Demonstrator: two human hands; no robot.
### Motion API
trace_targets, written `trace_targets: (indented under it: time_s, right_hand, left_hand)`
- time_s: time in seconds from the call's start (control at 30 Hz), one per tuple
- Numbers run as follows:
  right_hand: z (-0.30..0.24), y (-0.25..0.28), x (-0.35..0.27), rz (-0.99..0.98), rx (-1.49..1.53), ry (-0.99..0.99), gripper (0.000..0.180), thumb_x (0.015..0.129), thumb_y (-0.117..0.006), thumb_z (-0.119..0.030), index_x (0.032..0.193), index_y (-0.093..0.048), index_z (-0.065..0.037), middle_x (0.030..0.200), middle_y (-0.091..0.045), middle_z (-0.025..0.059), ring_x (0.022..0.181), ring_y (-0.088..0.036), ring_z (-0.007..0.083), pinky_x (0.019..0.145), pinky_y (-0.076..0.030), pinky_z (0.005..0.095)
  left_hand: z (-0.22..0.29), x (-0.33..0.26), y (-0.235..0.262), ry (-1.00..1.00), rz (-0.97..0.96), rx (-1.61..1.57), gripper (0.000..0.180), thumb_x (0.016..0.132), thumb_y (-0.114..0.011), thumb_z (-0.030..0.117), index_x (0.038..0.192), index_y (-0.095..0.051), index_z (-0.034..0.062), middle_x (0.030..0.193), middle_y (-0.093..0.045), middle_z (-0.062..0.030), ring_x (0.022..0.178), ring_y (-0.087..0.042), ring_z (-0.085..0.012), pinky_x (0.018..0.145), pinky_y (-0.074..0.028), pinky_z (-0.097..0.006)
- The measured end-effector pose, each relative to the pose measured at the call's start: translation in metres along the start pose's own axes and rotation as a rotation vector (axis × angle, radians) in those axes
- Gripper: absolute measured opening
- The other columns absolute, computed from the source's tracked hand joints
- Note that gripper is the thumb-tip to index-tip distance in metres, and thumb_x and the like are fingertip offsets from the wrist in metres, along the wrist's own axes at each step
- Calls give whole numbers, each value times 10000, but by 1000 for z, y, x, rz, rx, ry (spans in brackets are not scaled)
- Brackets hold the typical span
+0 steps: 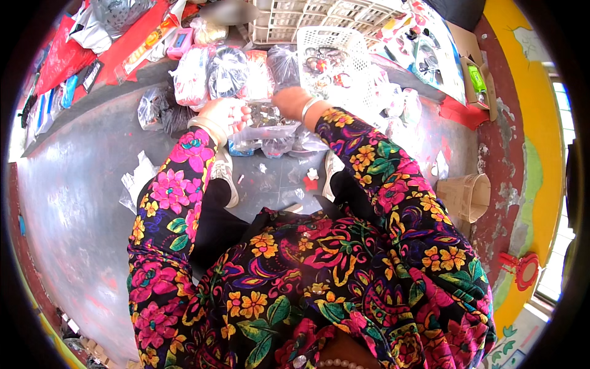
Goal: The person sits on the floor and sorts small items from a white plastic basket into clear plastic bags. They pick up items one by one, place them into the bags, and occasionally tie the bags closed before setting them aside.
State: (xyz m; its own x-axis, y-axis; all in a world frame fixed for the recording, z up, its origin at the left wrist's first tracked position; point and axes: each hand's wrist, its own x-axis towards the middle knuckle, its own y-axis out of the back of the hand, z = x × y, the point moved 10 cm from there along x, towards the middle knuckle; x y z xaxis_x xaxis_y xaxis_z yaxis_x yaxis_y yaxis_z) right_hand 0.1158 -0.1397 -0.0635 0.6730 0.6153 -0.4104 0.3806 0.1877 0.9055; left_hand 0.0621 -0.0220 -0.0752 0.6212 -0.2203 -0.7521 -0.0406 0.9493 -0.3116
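My left hand (226,115) is turned palm up, its fingers curled in. Whatever lies in them is too small to make out. My right hand (291,103) reaches over an open clear plastic bag (270,131) of small dark and shiny pieces. Its fingers are smeared and partly hidden, so their grip does not show. Just beyond the hands stand several tied clear bags, among them one with dark contents (228,72) and one with reddish contents (258,75). A white perforated basket (355,49) of small colourful pieces stands beyond my right hand.
A large cream crate (319,18) is at the back. Red bags and packaging (67,52) lie at far left. A cardboard box (464,192) stands on the right by the wall. Paper scraps (140,178) lie on the grey floor, near my white shoes (226,178).
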Motion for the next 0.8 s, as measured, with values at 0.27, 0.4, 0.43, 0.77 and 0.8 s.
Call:
trace_targets:
  time_s: [0.27,0.4,0.43,0.77,0.8]
  right_hand:
    - [99,67,-38,172,-112,211,193,667,-522,-173,793,-630,-75,749,-616,106,699,-587,257,630,-463,353]
    - [169,7,-60,-231,300,-97,203,612,-610,-137,804,-623,-76,746,-623,69,627,-582,209,580,-477,308]
    - [173,-3,-69,-300,389,-242,162,599,-626,-128,755,-612,-84,737,-616,63,623,-583,234,584,-491,294]
    - [185,-44,-76,-332,122,-398,444,577,-673,-110,1007,-568,-68,936,-605,127,847,-585,261,690,-469,369]
    - [183,-43,-77,-337,154,-409,466,618,-649,-78,1068,-528,-77,930,-599,130,781,-601,250,627,-487,360]
  left_hand:
    - [3,-14,-10,-7,59,-67,157,785,-538,174,865,-577,45,770,-598,-49,710,-573,-181,604,-438,-279]
    - [3,-6,-12,-16,4,-37,162,785,-537,168,880,-571,41,775,-599,-54,714,-574,-185,602,-440,-284]
    - [5,-5,-7,-26,-3,-37,161,786,-537,166,880,-570,40,774,-598,-56,714,-574,-186,601,-440,-285]
    - [4,-1,-17,-25,-32,-42,167,796,-522,171,888,-560,36,778,-604,-61,715,-574,-185,594,-444,-290]
    - [4,-1,-15,-19,-11,-41,165,792,-529,169,891,-553,40,774,-596,-62,717,-569,-186,597,-444,-294]
